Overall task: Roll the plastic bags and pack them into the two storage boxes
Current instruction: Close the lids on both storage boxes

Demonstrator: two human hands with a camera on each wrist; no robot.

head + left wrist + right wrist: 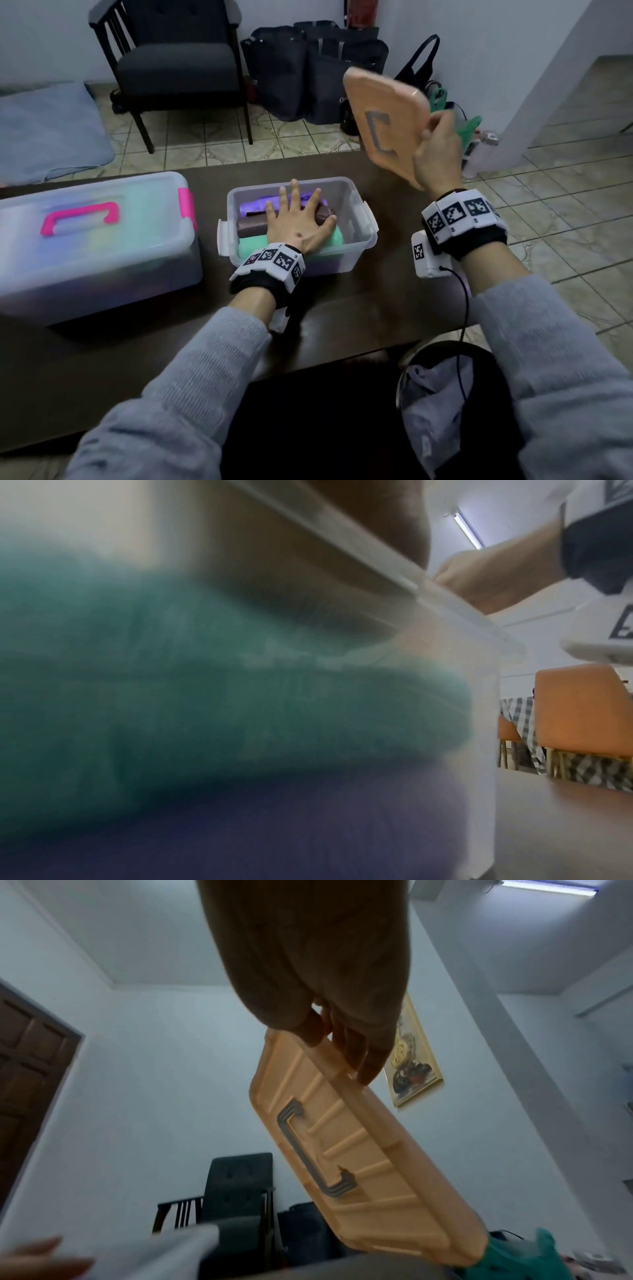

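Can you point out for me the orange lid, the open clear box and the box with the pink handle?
orange lid (383, 113): head view, on its flat top beside the grey handle.
open clear box (356, 202): head view, on its bare inner right wall.
box with the pink handle (102, 260): head view, on its translucent front wall.

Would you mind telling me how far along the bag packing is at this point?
Nearly finished, by the look of it. The large box with the pink handle is already lidded, with coloured rolls visible through it. The small box holds purple, brown and green rolls, which the left hand presses down flat. The right hand holds the orange lid in the air. Left: seat that lid and close the latches.
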